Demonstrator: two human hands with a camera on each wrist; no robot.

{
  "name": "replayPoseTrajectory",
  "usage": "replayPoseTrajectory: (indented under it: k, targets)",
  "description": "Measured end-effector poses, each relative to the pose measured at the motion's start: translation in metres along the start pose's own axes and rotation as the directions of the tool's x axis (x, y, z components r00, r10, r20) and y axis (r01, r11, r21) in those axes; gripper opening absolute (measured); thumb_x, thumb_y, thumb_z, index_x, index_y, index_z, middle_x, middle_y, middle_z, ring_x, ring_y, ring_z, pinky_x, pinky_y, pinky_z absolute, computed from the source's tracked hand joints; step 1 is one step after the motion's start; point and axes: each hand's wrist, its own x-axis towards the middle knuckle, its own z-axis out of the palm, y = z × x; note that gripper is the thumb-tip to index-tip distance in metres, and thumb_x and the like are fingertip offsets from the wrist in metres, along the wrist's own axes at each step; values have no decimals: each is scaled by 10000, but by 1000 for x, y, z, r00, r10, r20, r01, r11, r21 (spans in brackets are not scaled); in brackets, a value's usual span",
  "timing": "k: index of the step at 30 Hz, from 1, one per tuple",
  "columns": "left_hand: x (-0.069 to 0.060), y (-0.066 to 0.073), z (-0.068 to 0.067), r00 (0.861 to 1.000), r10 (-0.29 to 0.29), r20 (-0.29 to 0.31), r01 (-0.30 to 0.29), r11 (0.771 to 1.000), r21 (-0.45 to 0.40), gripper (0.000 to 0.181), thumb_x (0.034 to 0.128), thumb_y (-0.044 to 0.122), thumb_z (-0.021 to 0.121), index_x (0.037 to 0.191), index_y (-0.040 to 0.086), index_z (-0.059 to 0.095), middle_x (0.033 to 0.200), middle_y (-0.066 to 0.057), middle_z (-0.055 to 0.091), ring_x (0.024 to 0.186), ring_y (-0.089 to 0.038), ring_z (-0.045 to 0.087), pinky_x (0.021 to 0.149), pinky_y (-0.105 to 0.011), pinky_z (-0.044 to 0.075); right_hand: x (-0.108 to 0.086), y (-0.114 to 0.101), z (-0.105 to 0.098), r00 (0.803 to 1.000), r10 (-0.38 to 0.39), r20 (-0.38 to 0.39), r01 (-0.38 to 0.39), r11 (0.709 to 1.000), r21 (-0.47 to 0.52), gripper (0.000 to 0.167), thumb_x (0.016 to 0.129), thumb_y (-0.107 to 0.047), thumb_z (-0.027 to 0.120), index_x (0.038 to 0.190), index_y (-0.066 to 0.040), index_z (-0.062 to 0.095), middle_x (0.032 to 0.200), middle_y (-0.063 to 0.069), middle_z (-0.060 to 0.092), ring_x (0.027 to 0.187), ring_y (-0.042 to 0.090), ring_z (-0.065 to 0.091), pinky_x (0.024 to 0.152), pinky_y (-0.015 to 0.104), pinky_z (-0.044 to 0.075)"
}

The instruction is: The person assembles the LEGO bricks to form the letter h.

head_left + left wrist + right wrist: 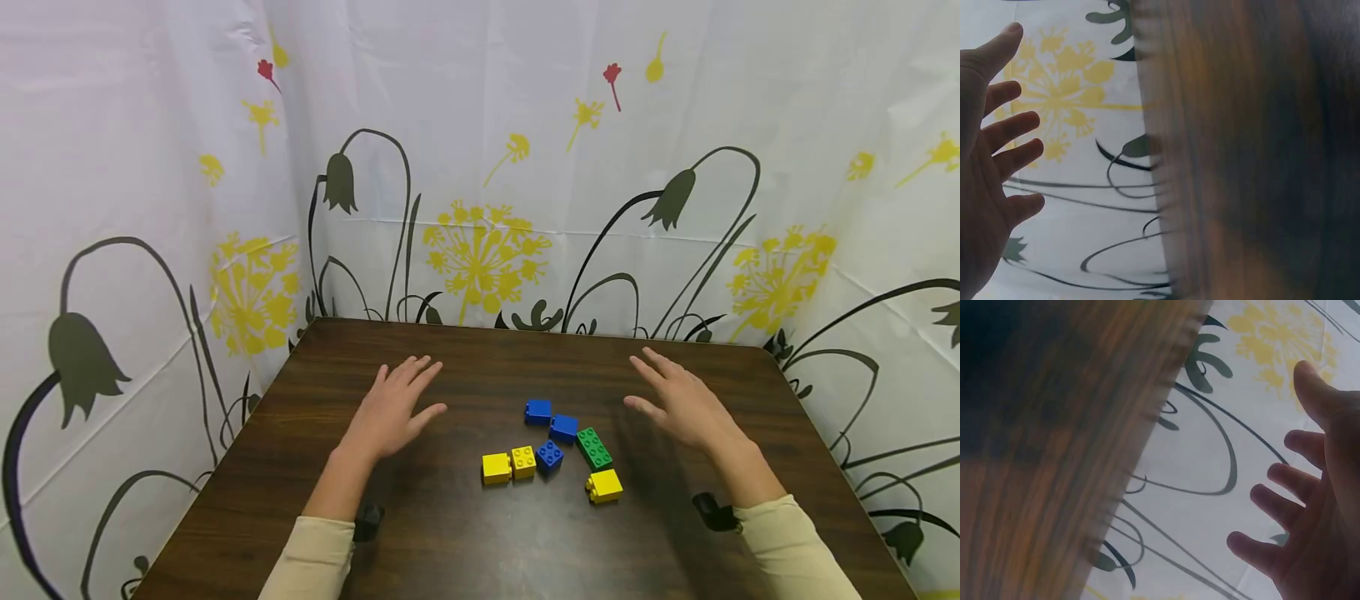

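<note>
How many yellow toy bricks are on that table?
3: the leftmost yellow brick, the middle yellow brick just right of it, and the front yellow brick, nearest the camera, in front of the green brick. None seems hidden.

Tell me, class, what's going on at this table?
A person's left hand and right hand are held out over a brown table, fingers spread and holding nothing. Three yellow blocks, three blue blocks and one longer green block lie in a loose group on the table, and neither hand is touching them. Some blocks have their studs facing up, others sideways.
</note>
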Motion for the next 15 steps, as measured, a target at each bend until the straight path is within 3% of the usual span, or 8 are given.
replayPoseTrajectory:
  k: [4, 8, 12, 15]
  targets:
    - [-1, 10, 11, 1000, 0, 11, 1, 996, -88, 691, 941, 461, 633, 1520, 187, 376, 1504, -88, 420, 1382, -308, 371, 1109, -591, 273, -2, -7, 10, 1000, -24, -2, 24, 1000, 9, 648, 948, -396, 646, 1473, -74, 443, 1479, 206, 415, 1274, 442, 458, 994, 616, 399]
    - [-3, 28, 24, 995, 3, 97, 20, 973, -232, 721, 906, 419, 699, 1515, 193, 386, 1412, -88, 524, 1275, -301, 502, 1038, -539, 404, -2, -21, 29, 998, -55, 3, 55, 998, 32, 519, 932, -341, 683, 1384, -113, 568, 1338, 127, 568, 1125, 344, 599, 905, 553, 496]
    - [-5, 50, 38, 972, 29, 233, 45, 952, -303, 738, 871, 428, 737, 1490, 173, 426, 1314, -70, 604, 1162, -253, 591, 968, -500, 476, -1, -38, 50, 991, -130, 21, 127, 988, 86, 419, 925, -299, 699, 1298, -117, 645, 1181, 56, 653, 944, 227, 656, 791, 443, 555]
    - [-4, 64, 49, 955, 47, 294, 32, 965, -259, 786, 833, 501, 749, 1471, 152, 450, 1267, -40, 617, 1130, -213, 590, 953, -467, 490, -2, -50, 65, 981, -191, 32, 186, 976, 116, 389, 926, -289, 697, 1270, -110, 666, 1118, 35, 669, 849, 184, 652, 717, 381, 557]
